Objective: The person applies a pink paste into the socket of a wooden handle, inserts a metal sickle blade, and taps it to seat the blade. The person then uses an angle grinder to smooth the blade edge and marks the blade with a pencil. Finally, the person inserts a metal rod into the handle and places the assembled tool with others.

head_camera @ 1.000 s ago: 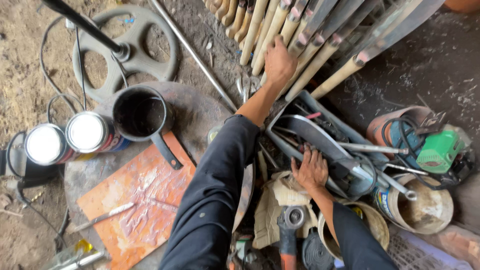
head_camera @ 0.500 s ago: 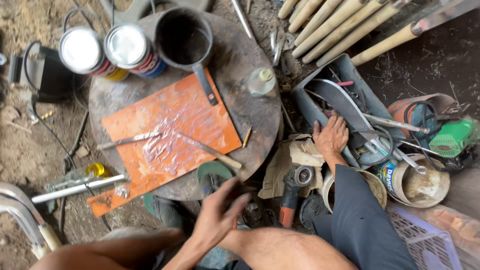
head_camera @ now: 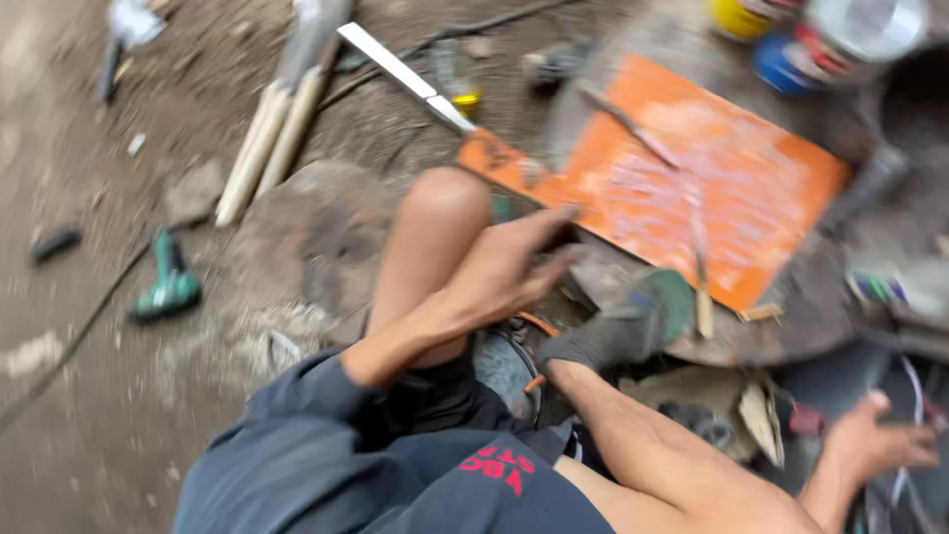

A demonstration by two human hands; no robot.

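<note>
The picture is blurred by motion. My left hand (head_camera: 504, 267) comes out of a dark blue sleeve, held flat over my bent knee (head_camera: 445, 203). Its fingers point at the near corner of an orange board (head_camera: 712, 178), and nothing is in it. My right hand (head_camera: 880, 440) is at the lower right, fingers apart, resting on a clutter of wires and tools; I see nothing gripped. A thin knife with a wooden handle (head_camera: 698, 277) lies on the orange board. My foot in a dark sock (head_camera: 603, 341) presses against the round slab (head_camera: 791, 316) under the board.
Paint cans (head_camera: 791, 54) and a dark pot stand at the top right of the slab. Two pale wooden handles (head_camera: 267, 138) and a flat metal blade (head_camera: 395, 64) lie on the dirt at the upper left. A green tool (head_camera: 173, 287) lies at the left.
The view has swung left and down. My left hand has pulled back from the wooden handles to my knee. My right hand stays on the clutter at the right.
</note>
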